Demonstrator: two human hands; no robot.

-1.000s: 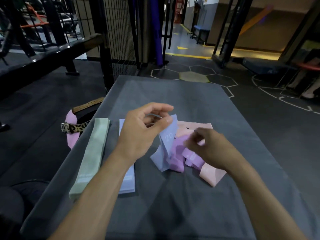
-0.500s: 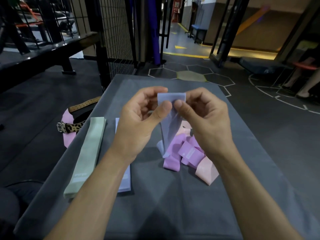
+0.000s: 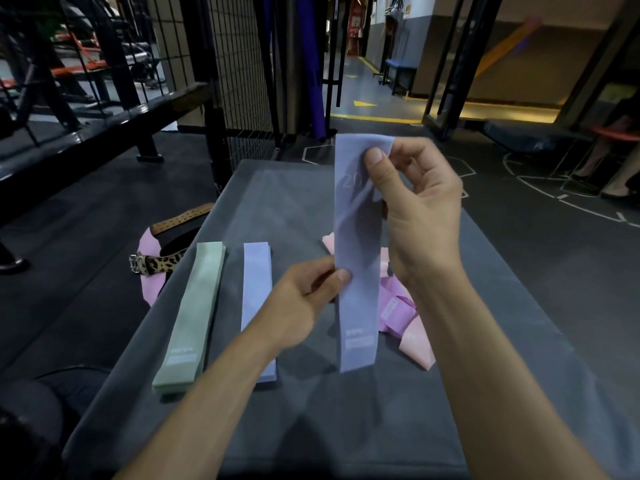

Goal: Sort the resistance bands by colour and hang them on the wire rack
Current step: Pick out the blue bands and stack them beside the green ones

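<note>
A lilac-blue resistance band (image 3: 356, 258) hangs upright and flat in front of me over the grey table (image 3: 398, 427). My right hand (image 3: 419, 213) pinches its top end. My left hand (image 3: 301, 299) pinches its left edge near the middle. On the table to the left lie a stack of pale green bands (image 3: 194, 317) and a stack of lilac-blue bands (image 3: 255, 289), side by side. Behind the held band sits a loose heap of purple bands (image 3: 394, 310) and pink bands (image 3: 417, 348). The black wire rack (image 3: 239, 74) stands beyond the table's far left corner.
A leopard-print belt (image 3: 157, 265), a tan belt (image 3: 183, 218) and a pink item (image 3: 152, 268) lie on the floor left of the table. Black metal frames stand at the far left. A person's legs (image 3: 602, 168) show at the far right.
The band was lifted from the heap and pulled out straight. My right hand rose with its top end. My left hand slid down to its middle.
</note>
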